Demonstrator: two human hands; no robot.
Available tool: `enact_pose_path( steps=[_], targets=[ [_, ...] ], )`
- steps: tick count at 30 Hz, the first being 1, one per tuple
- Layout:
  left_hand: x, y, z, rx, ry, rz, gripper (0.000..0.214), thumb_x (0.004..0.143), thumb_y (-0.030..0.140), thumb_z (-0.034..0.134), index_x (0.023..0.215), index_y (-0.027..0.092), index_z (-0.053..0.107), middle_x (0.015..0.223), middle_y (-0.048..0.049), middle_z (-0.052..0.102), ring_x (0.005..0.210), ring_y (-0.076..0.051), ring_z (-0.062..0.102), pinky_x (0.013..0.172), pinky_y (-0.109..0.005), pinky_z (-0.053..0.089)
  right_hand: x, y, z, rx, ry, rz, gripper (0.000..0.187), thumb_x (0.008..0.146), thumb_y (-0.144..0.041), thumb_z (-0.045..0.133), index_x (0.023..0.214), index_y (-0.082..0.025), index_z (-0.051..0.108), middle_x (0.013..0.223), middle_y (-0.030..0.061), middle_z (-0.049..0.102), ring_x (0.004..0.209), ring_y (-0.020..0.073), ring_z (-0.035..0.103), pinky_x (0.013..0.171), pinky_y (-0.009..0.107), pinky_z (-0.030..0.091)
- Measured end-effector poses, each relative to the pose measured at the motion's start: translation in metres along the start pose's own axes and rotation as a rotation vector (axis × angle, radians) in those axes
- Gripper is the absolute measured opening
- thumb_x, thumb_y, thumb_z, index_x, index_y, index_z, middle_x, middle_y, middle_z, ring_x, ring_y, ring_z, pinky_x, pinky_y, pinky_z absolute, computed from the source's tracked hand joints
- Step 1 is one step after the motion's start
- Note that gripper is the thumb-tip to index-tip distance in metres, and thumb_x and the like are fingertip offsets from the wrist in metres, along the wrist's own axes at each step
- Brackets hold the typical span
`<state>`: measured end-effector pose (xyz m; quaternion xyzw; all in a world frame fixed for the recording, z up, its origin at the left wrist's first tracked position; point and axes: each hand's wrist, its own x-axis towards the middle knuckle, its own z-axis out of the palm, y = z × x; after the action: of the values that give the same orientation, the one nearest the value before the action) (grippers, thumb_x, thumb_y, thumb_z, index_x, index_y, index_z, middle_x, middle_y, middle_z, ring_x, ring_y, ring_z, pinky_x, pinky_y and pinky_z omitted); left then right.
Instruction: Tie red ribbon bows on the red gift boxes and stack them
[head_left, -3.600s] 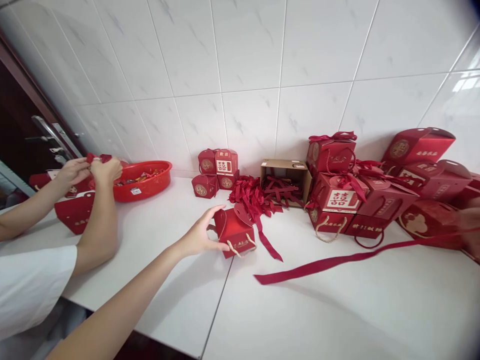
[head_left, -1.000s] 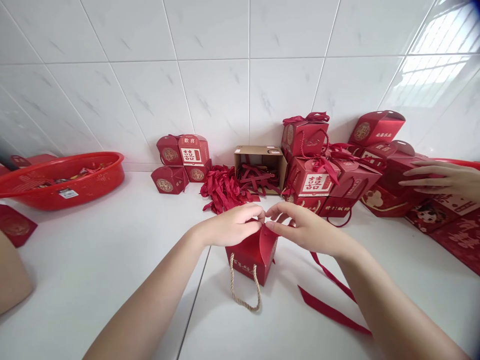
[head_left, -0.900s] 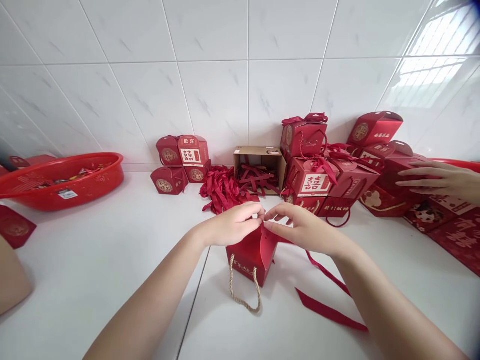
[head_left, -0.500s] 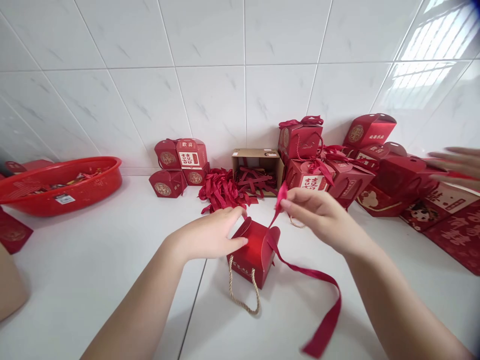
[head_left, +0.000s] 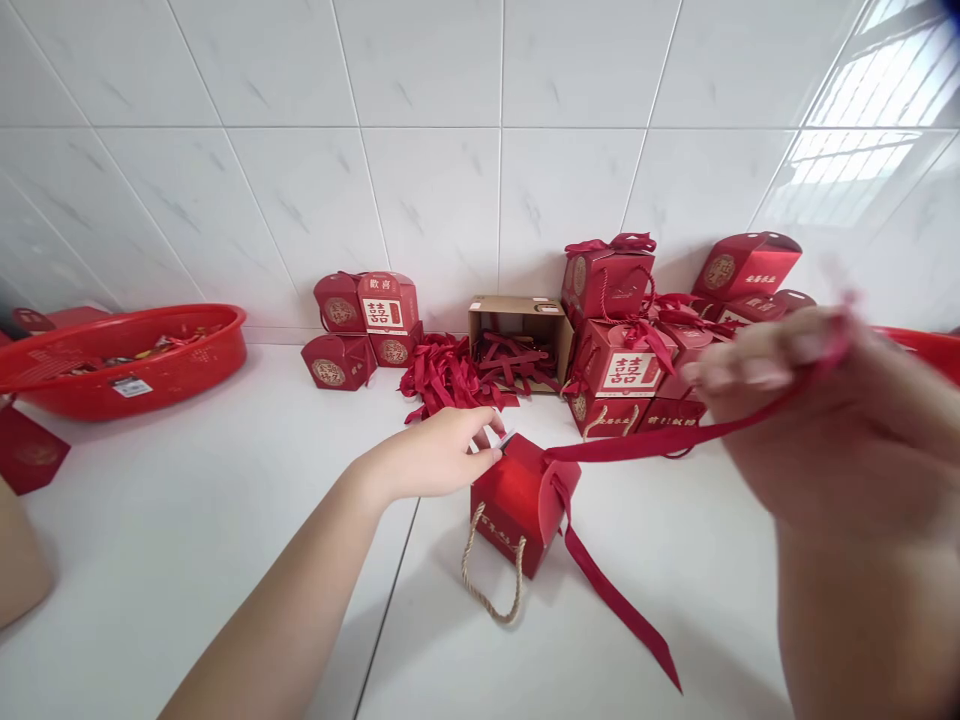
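A small red gift box (head_left: 517, 495) with a twisted rope handle (head_left: 491, 605) stands on the white countertop in front of me. My left hand (head_left: 442, 455) grips its left end near the top, thumb on the near side and fingers partly hidden behind. Dark red ribbon (head_left: 645, 443) runs through the box's right flap. One end is pinched in my right hand (head_left: 802, 400), raised to the right and blurred by motion, with the ribbon drawn nearly straight. The ribbon's other end (head_left: 619, 605) trails down over the countertop.
Behind the box lie a heap of red ribbons (head_left: 442, 375) and an open cardboard box (head_left: 555, 330) holding more ribbons. Red gift boxes are stacked at the left (head_left: 386, 315) and right (head_left: 611, 350). A red plastic basin (head_left: 142, 375) with small wrapped items stands far left.
My right hand has swung right and up, pulling a longer length of ribbon out of the box. The trailing end has shortened. Another hand at the right edge has gone from view.
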<state>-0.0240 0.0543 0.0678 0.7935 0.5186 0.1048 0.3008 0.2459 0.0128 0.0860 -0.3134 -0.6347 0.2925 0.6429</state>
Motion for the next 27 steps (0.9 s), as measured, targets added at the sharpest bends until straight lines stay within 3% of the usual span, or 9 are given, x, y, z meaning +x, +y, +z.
enact_pose_path(
  steps=[2, 5, 8, 13, 20, 27],
  targets=[
    [0.001, 0.001, 0.001, -0.056, -0.035, 0.004, 0.031, 0.083, 0.039, 0.051, 0.111, 0.025, 0.058, 0.103, -0.0043, 0.067, 0.083, -0.022, 0.066, 0.068, -0.030, 0.049, 0.002, 0.011, 0.018, 0.048, -0.078, 0.128, 0.024, 0.090, -0.039, 0.047, 0.074, -0.026, 0.060, 0.080, 0.0022, 0.062, 0.087, 0.0217, 0.059, 0.079, 0.036, 0.046],
    [0.001, 0.005, 0.003, -0.169, -0.113, 0.006, 0.030, 0.084, 0.034, 0.051, 0.111, 0.023, 0.056, 0.099, -0.0043, 0.068, 0.081, -0.021, 0.066, 0.068, -0.030, 0.050, 0.003, 0.030, 0.042, -0.101, -0.398, 0.431, 0.025, 0.087, -0.040, 0.053, 0.079, -0.020, 0.066, 0.097, 0.0054, 0.065, 0.100, 0.0247, 0.058, 0.085, 0.037, 0.045],
    [0.001, 0.006, 0.003, -0.266, -0.175, -0.005, 0.029, 0.084, 0.031, 0.050, 0.111, 0.023, 0.054, 0.099, -0.0038, 0.067, 0.087, -0.021, 0.067, 0.071, -0.030, 0.051, 0.001, 0.043, 0.057, -0.244, -0.608, 0.588, 0.026, 0.087, -0.037, 0.051, 0.077, -0.018, 0.067, 0.114, 0.0066, 0.061, 0.110, 0.0259, 0.054, 0.091, 0.036, 0.041],
    [0.002, 0.005, 0.004, -0.258, -0.186, -0.015, 0.026, 0.084, 0.029, 0.049, 0.109, 0.025, 0.053, 0.094, -0.0008, 0.065, 0.084, -0.020, 0.066, 0.070, -0.030, 0.050, -0.001, 0.047, 0.065, -0.320, -0.689, 0.672, 0.024, 0.087, -0.033, 0.048, 0.074, -0.019, 0.063, 0.112, 0.0054, 0.058, 0.100, 0.0236, 0.057, 0.081, 0.033, 0.044],
    [0.001, 0.006, 0.007, -0.301, -0.163, 0.025, 0.032, 0.076, 0.028, 0.056, 0.108, 0.024, 0.055, 0.084, -0.0002, 0.064, 0.077, -0.019, 0.064, 0.064, -0.027, 0.049, -0.002, 0.054, 0.065, -0.237, -0.776, 0.610, 0.025, 0.088, -0.033, 0.046, 0.067, -0.019, 0.049, 0.085, 0.0001, 0.051, 0.077, 0.0148, 0.050, 0.071, 0.028, 0.040],
    [0.006, 0.006, 0.008, -0.347, -0.209, -0.104, 0.019, 0.081, 0.034, 0.048, 0.095, 0.021, 0.053, 0.093, -0.0032, 0.063, 0.084, -0.019, 0.066, 0.073, -0.031, 0.053, -0.005, 0.060, 0.067, -0.284, -0.793, 0.619, 0.021, 0.087, -0.033, 0.046, 0.071, -0.020, 0.049, 0.076, -0.0023, 0.050, 0.066, 0.0118, 0.046, 0.062, 0.025, 0.038]
  ],
)
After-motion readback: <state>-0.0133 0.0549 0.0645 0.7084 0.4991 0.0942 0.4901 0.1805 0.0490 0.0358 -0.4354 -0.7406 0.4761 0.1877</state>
